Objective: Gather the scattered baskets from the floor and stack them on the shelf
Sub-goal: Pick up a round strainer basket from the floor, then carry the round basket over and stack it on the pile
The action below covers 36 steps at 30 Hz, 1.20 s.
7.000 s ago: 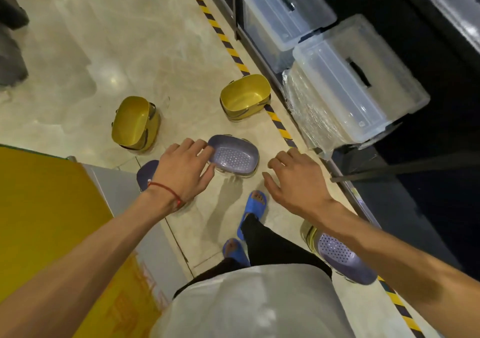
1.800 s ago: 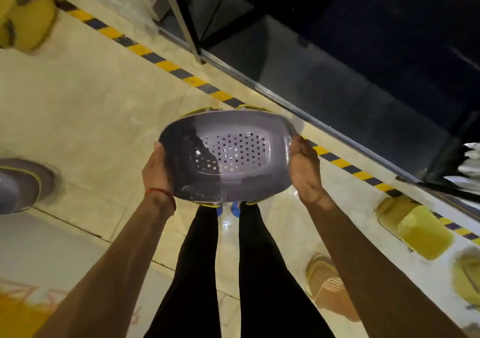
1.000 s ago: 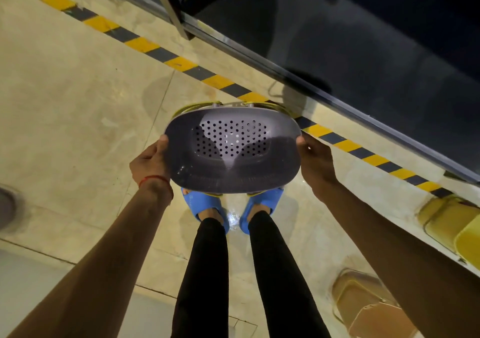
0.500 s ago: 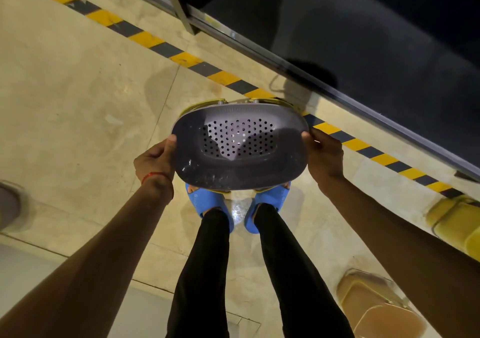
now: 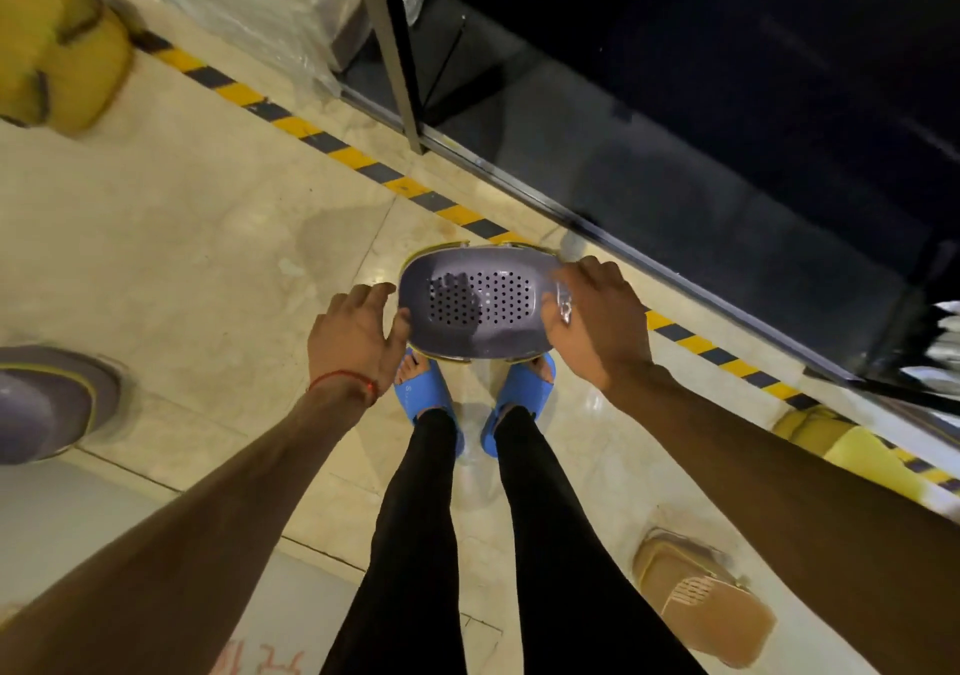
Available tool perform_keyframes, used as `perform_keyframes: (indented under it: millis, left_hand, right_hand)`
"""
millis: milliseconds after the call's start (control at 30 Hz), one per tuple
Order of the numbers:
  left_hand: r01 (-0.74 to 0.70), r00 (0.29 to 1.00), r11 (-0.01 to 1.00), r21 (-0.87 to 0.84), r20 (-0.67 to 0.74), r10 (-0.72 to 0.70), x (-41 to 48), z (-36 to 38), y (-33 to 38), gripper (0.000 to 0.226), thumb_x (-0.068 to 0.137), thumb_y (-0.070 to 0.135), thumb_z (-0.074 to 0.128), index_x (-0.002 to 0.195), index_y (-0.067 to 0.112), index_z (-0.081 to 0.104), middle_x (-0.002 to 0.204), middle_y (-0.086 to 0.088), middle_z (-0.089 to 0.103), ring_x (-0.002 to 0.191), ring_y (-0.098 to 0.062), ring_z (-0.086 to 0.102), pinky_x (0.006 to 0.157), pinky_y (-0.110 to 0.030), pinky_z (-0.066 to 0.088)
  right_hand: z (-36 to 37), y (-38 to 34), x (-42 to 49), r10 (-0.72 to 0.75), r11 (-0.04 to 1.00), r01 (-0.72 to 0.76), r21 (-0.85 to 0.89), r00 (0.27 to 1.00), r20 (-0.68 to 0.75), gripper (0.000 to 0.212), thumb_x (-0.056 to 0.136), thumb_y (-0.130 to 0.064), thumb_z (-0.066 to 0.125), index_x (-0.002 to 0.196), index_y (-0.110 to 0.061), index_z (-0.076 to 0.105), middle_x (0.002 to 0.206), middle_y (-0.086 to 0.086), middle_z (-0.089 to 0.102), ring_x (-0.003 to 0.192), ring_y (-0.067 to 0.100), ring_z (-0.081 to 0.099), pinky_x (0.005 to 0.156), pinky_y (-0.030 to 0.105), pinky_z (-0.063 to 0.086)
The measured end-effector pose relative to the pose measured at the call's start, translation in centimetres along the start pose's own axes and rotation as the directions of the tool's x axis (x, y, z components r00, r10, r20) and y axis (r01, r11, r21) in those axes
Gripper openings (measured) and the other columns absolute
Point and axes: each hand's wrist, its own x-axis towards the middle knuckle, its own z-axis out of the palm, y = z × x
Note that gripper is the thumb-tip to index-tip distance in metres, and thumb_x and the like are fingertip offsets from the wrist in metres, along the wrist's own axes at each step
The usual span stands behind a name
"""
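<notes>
Down went the purple basket (image 5: 478,305), lower than half a second earlier, just beyond my sandals (image 5: 422,395). My left hand (image 5: 358,336) had let go, fingers spread against its left end; my right hand (image 5: 592,321) still gripped the right rim, near the shelf (image 5: 675,170).

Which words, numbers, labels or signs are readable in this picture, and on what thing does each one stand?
Nothing can be read in full.
Cut off by the picture's edge, unreadable: red characters on the grey floor panel.
Too small to read: a mark on the left blue slipper.
Stripes only, no words: the yellow-black tape.
No writing visible: the purple basket.
</notes>
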Motion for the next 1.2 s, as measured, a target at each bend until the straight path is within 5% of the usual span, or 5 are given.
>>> perform_keyframes:
  millis: [300, 400, 600, 800, 1200]
  left_hand:
    - [-0.129, 0.976, 0.961, 0.246, -0.138, 0.166, -8.4, -12.8, -0.3, 0.036, 0.093, 0.042, 0.052, 0.117, 0.018, 0.064, 0.110, -0.003, 0.064, 0.095, -0.027, 0.060, 0.076, -0.040, 0.050]
    - [-0.090, 0.972, 0.968, 0.236, -0.193, 0.137, -11.1, -16.1, -0.6, 0.036, 0.091, 0.041, 0.057, 0.116, 0.018, 0.064, 0.112, -0.003, 0.064, 0.097, -0.028, 0.060, 0.077, -0.041, 0.049]
    - [0.019, 0.949, 0.972, 0.235, -0.311, 0.057, -16.8, -20.6, -1.0, 0.036, 0.090, 0.043, 0.053, 0.115, 0.019, 0.063, 0.113, -0.001, 0.064, 0.095, -0.027, 0.060, 0.074, -0.039, 0.048]
    - [0.187, 0.895, 0.963, 0.194, -0.437, -0.086, -20.7, -23.4, -0.5, 0.038, 0.091, 0.042, 0.051, 0.118, 0.018, 0.063, 0.114, -0.001, 0.063, 0.095, -0.026, 0.060, 0.074, -0.039, 0.048]
    - [0.374, 0.814, 0.917, 0.138, -0.524, -0.253, -22.2, -28.6, -5.0, 0.041, 0.094, 0.046, 0.049, 0.121, 0.018, 0.061, 0.115, 0.000, 0.061, 0.097, -0.025, 0.058, 0.074, -0.039, 0.049]
  right_hand:
    - [-11.6, -8.5, -3.8, -0.341, 0.933, 0.339, -0.120, 0.940, 0.008, 0.035, 0.096, -0.036, 0.051, 0.113, -0.009, 0.063, 0.106, 0.010, 0.060, 0.094, 0.029, 0.055, 0.080, 0.043, 0.050]
    - [-15.6, -11.7, -4.0, -0.390, 0.915, 0.395, -0.077, 0.918, 0.076, 0.039, 0.093, -0.038, 0.050, 0.121, -0.014, 0.060, 0.113, 0.005, 0.057, 0.101, 0.026, 0.051, 0.086, 0.039, 0.044]
    - [-20.2, -15.7, -4.7, -0.546, 0.837, 0.544, -0.059, 0.838, -0.016, 0.037, 0.092, -0.039, 0.049, 0.112, -0.012, 0.066, 0.108, 0.007, 0.064, 0.093, 0.029, 0.057, 0.079, 0.040, 0.046]
    - [-22.6, -18.2, -3.6, -0.722, 0.690, 0.720, -0.070, 0.692, 0.004, 0.037, 0.097, -0.040, 0.053, 0.120, -0.013, 0.065, 0.113, 0.004, 0.063, 0.102, 0.027, 0.057, 0.086, 0.039, 0.048]
    - [-24.9, -26.9, 0.7, -0.834, 0.550, 0.832, -0.074, 0.543, -0.097, 0.037, 0.095, -0.040, 0.057, 0.119, -0.013, 0.066, 0.108, 0.004, 0.061, 0.100, 0.026, 0.055, 0.082, 0.039, 0.042]
